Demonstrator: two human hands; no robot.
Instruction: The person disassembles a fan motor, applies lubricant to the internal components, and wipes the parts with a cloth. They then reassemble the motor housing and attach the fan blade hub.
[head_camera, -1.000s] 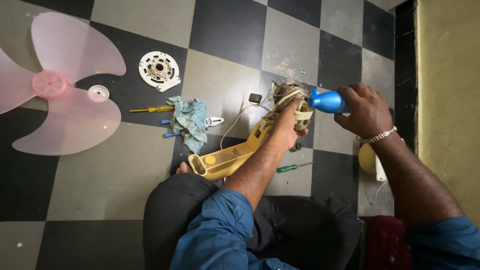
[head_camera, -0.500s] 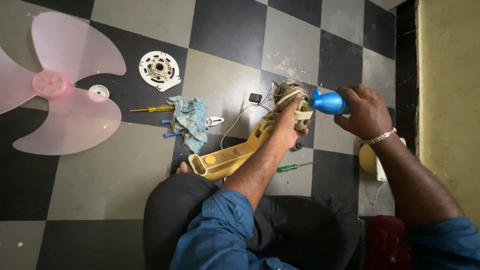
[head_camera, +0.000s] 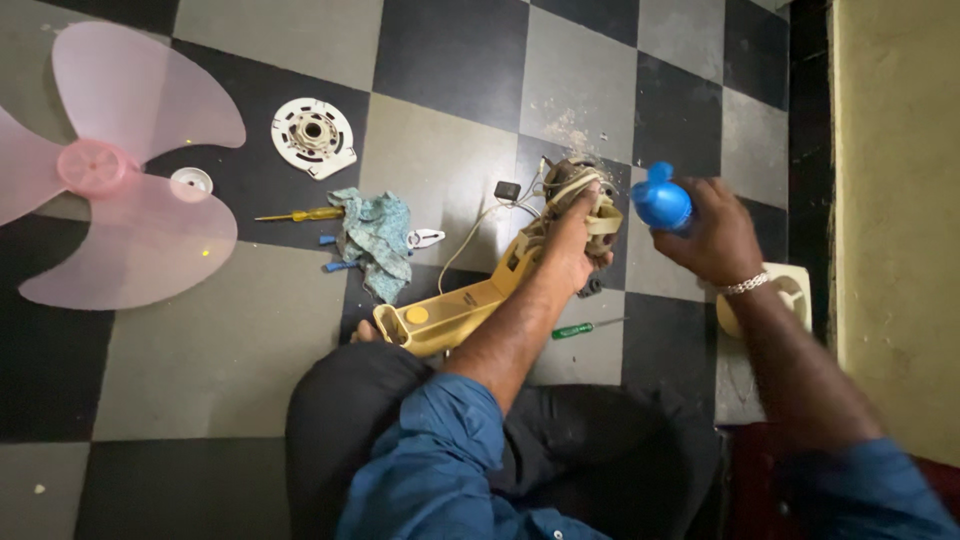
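Observation:
I sit on a checkered floor. My left hand (head_camera: 572, 240) grips the motor end of a cream fan body (head_camera: 455, 315), which lies across my knee with wires (head_camera: 480, 225) trailing from it. A blue bottle (head_camera: 661, 201) is held in my right hand (head_camera: 712, 238), its tip tilted toward the motor (head_camera: 585, 185). A metal bracelet sits on my right wrist.
A pink fan blade (head_camera: 120, 180) lies at the far left, with a small white cap (head_camera: 190, 180) and a round white cover (head_camera: 313, 135) beside it. A yellow screwdriver (head_camera: 300, 214), a teal rag (head_camera: 378, 238), blue-handled pliers (head_camera: 340, 255) and a green screwdriver (head_camera: 575, 329) lie nearby. A yellow wall (head_camera: 895, 200) stands on the right.
My right hand has tipped the blue bottle slightly upward and back from the motor. My left hand keeps its grip on the fan body.

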